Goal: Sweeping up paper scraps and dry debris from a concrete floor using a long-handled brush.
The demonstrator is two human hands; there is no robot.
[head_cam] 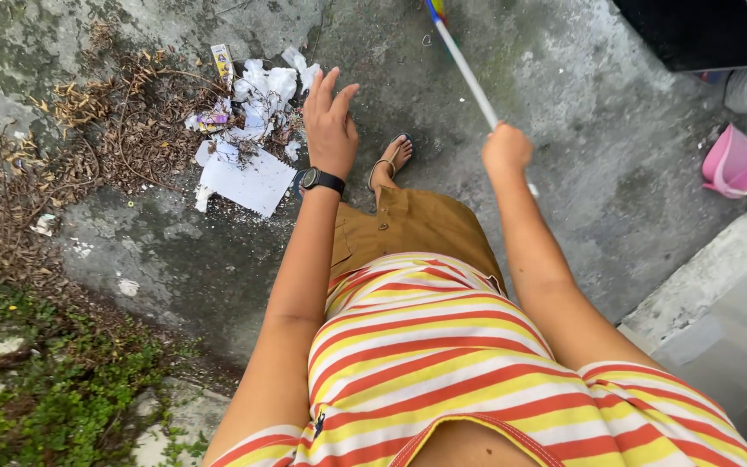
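While the right hand [507, 149] is fisting the light, stiff broom stick [467, 73] mid-shaft, the left hand [329, 124] is hovering spread, empty, over the far-left litter [248, 138].

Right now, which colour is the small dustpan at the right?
Pink dustpan, shown best in the head view.

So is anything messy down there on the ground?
Yes. A heap of crumpled paper scraps and dry leaves lies on the concrete beyond the open left hand. The right hand grips a white stick.
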